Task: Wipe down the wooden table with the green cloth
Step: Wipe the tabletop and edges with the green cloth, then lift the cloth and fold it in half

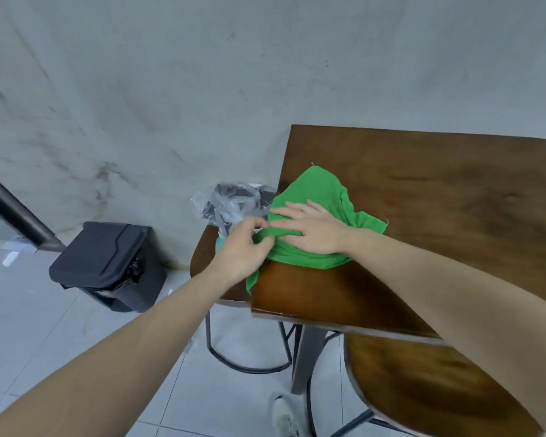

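Green cloth (319, 212): crumpled, lying on the near-left corner of the wooden desk (438, 197); one edge spills over the desk's left side and hangs down past it; the cloth sits directly under the right hand and against the fingers of the left hand.

Right hand (309, 230): palm down, flat on the middle of the cloth; fingers straight and slightly spread, pointing left toward the desk's edge; it presses on the cloth without curling round it; the forearm reaches in from the lower right, crossing over the desk's near edge.

Left hand (245, 247): at the desk's left edge, just beside the right hand's fingertips; fingers and thumb curled, pinching a fold of the cloth where it goes over the edge; the forearm extends from the lower left, clear of the desk.

Wooden stool (207, 263): round seat just left of the desk, partly beneath the left hand; bears a clear plastic bag (230, 205) with dark contents, touching or nearly touching the cloth's left edge.

Second wooden stool (423, 383): at the desk's near side, below the right forearm.

Black bin (108, 263): lidded, on the tiled floor against the grey wall, well apart from the desk.
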`<state>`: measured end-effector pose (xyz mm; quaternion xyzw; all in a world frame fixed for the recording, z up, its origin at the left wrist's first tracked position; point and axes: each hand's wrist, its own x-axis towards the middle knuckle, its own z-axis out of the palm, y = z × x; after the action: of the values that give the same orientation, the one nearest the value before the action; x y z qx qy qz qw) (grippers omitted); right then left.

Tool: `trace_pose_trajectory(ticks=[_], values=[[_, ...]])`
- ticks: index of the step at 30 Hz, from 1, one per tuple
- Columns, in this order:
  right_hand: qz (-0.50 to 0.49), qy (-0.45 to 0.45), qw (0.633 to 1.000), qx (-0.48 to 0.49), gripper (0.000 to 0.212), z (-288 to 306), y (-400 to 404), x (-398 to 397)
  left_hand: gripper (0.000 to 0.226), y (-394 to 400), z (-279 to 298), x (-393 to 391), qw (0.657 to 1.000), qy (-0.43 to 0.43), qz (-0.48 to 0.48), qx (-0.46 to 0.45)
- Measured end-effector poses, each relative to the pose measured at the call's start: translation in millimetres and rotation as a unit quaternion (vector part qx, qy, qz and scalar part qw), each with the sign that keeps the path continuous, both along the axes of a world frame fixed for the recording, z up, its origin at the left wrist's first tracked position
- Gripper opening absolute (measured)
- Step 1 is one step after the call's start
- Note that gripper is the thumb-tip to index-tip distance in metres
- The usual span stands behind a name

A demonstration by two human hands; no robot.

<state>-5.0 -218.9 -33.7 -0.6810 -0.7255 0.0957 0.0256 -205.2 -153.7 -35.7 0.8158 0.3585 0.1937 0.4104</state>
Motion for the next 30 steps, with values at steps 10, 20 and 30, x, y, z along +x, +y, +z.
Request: trace_pose_trajectory(ticks=[10, 20, 30], values=[[-0.101, 0.017, 0.994, -0.026, 0.051, 6, -169, -6, 0.014, -91, 16, -8, 0.981, 0.031, -0.121, 0.151], [-0.257, 0.037, 0.965, 0.022, 0.059, 27, -224, 39, 0.039, -109, 14, 27, 0.963, 0.135, -0.120, 0.203], [-0.269, -0.062, 0.960, 0.050, 0.022, 40, -207, 115, 0.010, -70, 32, 69, 0.981, 0.109, -0.078, 0.142]])
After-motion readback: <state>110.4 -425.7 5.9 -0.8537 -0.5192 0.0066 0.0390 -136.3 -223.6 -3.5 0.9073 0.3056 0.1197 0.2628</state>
